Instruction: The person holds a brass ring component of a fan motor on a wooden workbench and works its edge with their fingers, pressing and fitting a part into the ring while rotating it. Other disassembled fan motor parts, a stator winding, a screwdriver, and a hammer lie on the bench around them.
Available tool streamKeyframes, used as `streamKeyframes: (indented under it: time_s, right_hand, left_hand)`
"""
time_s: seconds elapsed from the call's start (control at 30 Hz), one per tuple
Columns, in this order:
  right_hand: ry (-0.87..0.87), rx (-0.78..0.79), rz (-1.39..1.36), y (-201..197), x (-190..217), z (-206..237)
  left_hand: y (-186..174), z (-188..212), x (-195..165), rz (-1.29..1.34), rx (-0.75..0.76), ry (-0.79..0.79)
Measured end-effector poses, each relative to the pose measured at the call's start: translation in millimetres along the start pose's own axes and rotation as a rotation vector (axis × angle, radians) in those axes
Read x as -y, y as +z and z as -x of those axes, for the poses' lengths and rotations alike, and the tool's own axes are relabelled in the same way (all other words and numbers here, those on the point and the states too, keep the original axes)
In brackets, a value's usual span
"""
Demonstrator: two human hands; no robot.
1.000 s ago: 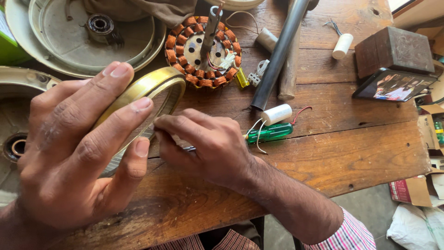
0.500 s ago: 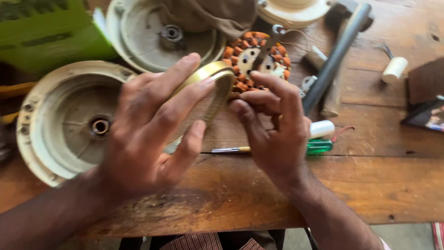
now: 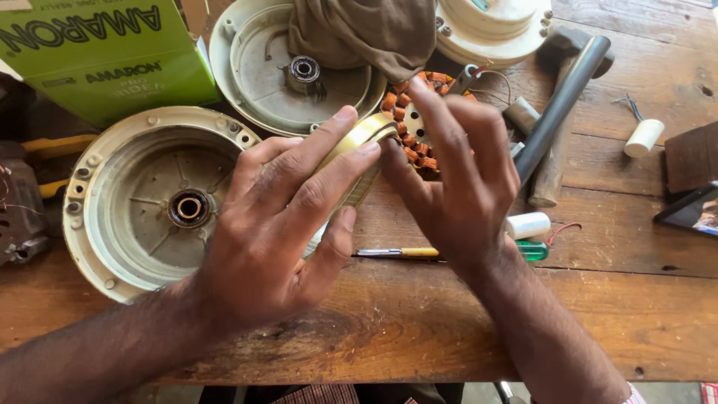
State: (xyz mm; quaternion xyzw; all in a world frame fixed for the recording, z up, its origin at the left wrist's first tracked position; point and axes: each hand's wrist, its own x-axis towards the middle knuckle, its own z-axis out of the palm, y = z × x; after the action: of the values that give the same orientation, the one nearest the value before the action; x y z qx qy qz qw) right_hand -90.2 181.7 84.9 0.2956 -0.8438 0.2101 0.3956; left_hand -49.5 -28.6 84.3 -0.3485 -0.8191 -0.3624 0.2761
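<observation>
Head view: bearing (image 3: 188, 208) inside cream housing (image 3: 97, 217).

A single camera, worn on the person's head, looks steeply down onto a wooden bench (image 3: 449, 322) from close above. It faces away from the body, so the bench's near edge runs along the bottom of the picture and both forearms come in from there. Taking the round cream motor cover (image 3: 142, 202) as the landmark, the view reaches past it to a green box (image 3: 105, 52) at the top edge, and off to its right as far as a hammer (image 3: 561, 90). The left hand (image 3: 277, 224) and right hand (image 3: 456, 194) fill the middle, just right of the cover.
</observation>
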Motion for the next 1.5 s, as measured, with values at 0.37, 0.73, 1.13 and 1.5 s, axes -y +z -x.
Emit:
streamKeyframes:
  time_s: [0.37, 0.73, 1.13, 1.5]
  right_hand:
    - [0.05, 0.09, -0.105, 5.3, -12.4, 16.6]
    - [-0.122, 0.049, -0.25, -10.3, -11.0, 29.9]
    - [-0.114, 0.062, -0.313, -8.6, -5.1, 26.3]
    - [0.664, 0.119, -0.823, 8.1, 2.0, 33.1]
  left_hand:
    - [-2.4, -6.3, 1.9, -0.019, 0.026, -0.028]
    - [-3.9, -1.0, 6.9, -0.02, 0.014, -0.021]
    - [-5.1, -2.1, 5.2, -0.028, 0.022, -0.011]
    - [4.5, -8.9, -5.1, -0.067, 0.02, -0.04]
